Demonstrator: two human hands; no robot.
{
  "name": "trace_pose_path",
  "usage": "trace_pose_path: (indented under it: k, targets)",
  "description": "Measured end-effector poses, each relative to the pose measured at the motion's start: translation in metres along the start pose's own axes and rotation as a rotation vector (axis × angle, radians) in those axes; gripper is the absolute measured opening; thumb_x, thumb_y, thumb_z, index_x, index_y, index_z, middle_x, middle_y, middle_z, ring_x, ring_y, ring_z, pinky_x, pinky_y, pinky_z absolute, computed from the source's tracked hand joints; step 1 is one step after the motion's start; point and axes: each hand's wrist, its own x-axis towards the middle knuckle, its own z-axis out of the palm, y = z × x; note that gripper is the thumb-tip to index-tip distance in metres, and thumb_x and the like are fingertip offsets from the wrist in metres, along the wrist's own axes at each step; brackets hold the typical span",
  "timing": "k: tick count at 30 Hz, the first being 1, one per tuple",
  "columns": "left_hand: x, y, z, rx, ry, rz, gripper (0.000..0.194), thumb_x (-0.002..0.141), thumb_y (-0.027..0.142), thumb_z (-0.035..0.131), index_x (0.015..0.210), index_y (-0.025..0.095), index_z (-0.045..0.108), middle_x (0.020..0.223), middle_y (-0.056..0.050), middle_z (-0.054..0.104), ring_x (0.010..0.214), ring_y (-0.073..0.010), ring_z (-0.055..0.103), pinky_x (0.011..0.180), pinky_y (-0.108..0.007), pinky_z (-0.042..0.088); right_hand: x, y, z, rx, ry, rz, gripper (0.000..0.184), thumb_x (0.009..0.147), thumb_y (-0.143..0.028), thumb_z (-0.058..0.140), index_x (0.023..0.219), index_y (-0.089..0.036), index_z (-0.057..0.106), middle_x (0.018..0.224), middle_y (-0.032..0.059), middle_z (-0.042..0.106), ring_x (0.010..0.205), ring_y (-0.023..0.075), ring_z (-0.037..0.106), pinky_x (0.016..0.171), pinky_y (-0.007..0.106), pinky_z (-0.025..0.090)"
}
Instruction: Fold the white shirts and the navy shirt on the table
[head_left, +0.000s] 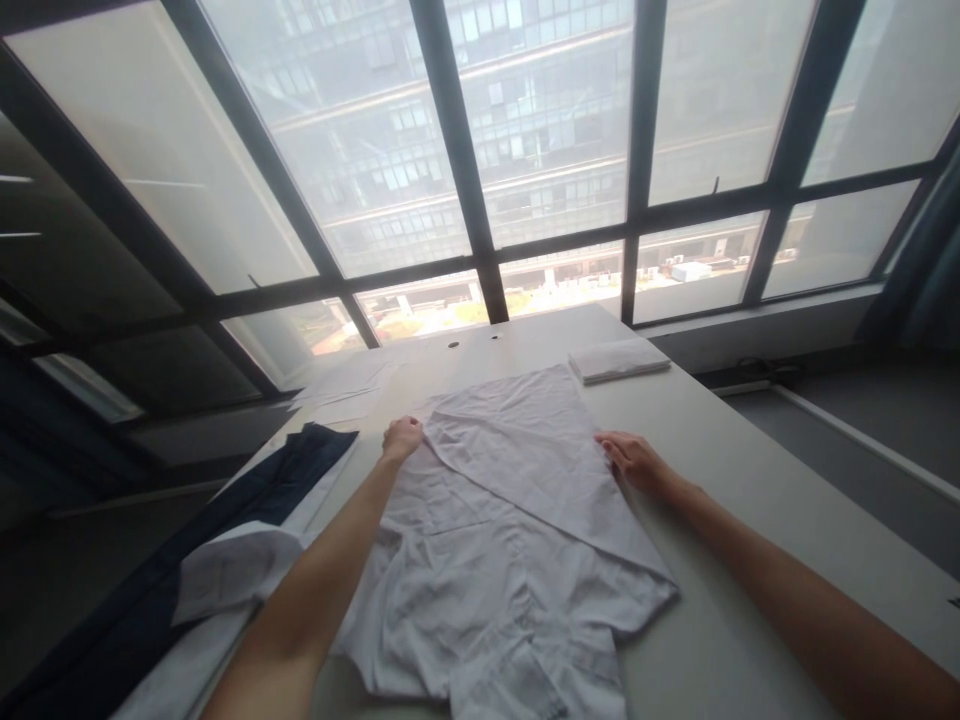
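Head camera: on the table [757, 490], its long axis running away, a white shirt [517, 500] is pinched at its left edge by the left hand [403, 437] and touched at its right by the right hand [632, 457], whose grip cannot be told.

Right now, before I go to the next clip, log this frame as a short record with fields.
Left hand: closed on the left edge of the white garment
Right hand: fingertips at its right edge; grip unclear
White garment: spread flat, wrinkled, with a flap edge running diagonally across it
Surface: white table
Far right: folded white cloth
Left side: navy garment, with white fabric partly over it
Background: large windows, building outside
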Motion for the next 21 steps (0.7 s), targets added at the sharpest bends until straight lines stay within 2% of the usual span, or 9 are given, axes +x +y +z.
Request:
trace_pose_path:
  k: [3, 6, 9, 12, 17, 21]
  targets:
    - [0.008, -0.007, 0.019, -0.015, -0.021, -0.049, 0.031, 0.093, 0.04, 0.056, 0.109, 0.017, 0.069, 0.112, -0.016, 0.072, 0.108, -0.0294, 0.067, 0.086, -0.033, 0.05, 0.0, -0.001, 0.0, -0.004, -0.007, -0.008, 0.043, 0.101, -0.035, 0.037, 0.112, -0.02, 0.076, 0.121, 0.012, 0.073, 0.115, 0.028, 0.066, 0.105, 0.044, 0.047]
    - [0.012, -0.007, 0.035, -0.039, -0.021, -0.075, 0.036, 0.092, 0.041, 0.058, 0.116, 0.014, 0.065, 0.115, -0.017, 0.071, 0.109, -0.0291, 0.067, 0.085, -0.031, 0.05, 0.0, 0.0, 0.0, -0.014, -0.004, -0.01, 0.043, 0.101, -0.033, 0.037, 0.109, -0.019, 0.076, 0.12, 0.0116, 0.074, 0.114, 0.0264, 0.066, 0.105, 0.041, 0.047]
    - [0.018, -0.007, 0.04, -0.08, -0.013, -0.045, 0.036, 0.091, 0.03, 0.059, 0.124, 0.016, 0.061, 0.113, -0.012, 0.073, 0.106, -0.0231, 0.068, 0.085, -0.026, 0.049, -0.001, 0.0, -0.001, -0.037, -0.012, -0.015, 0.035, 0.096, -0.031, 0.046, 0.11, -0.02, 0.076, 0.12, 0.0108, 0.073, 0.114, 0.0255, 0.066, 0.105, 0.038, 0.046]
    - [0.021, -0.01, 0.038, -0.102, 0.012, -0.014, 0.03, 0.094, 0.023, 0.055, 0.123, 0.018, 0.062, 0.111, -0.008, 0.074, 0.104, -0.0203, 0.069, 0.084, -0.024, 0.049, -0.002, -0.001, -0.002, -0.08, -0.032, -0.022, 0.031, 0.088, -0.028, 0.059, 0.113, -0.021, 0.076, 0.125, 0.0104, 0.071, 0.118, 0.0263, 0.064, 0.107, 0.038, 0.044]
    - [0.02, -0.014, 0.032, -0.073, 0.04, -0.022, 0.028, 0.095, 0.022, 0.053, 0.12, 0.016, 0.064, 0.107, -0.011, 0.073, 0.102, -0.0233, 0.069, 0.083, -0.027, 0.051, -0.004, 0.0, -0.001, -0.107, -0.049, -0.03, 0.032, 0.089, -0.028, 0.06, 0.117, -0.021, 0.073, 0.129, 0.0107, 0.069, 0.12, 0.0264, 0.062, 0.108, 0.039, 0.042]
    - [0.008, -0.003, 0.03, -0.019, 0.114, 0.02, 0.038, 0.095, 0.029, 0.054, 0.13, 0.013, 0.061, 0.127, -0.02, 0.062, 0.115, -0.0336, 0.061, 0.093, -0.041, 0.05, -0.003, -0.001, -0.002, -0.123, -0.072, -0.004, 0.033, 0.092, -0.031, 0.057, 0.12, -0.022, 0.072, 0.13, 0.01, 0.068, 0.122, 0.0261, 0.061, 0.109, 0.039, 0.042]
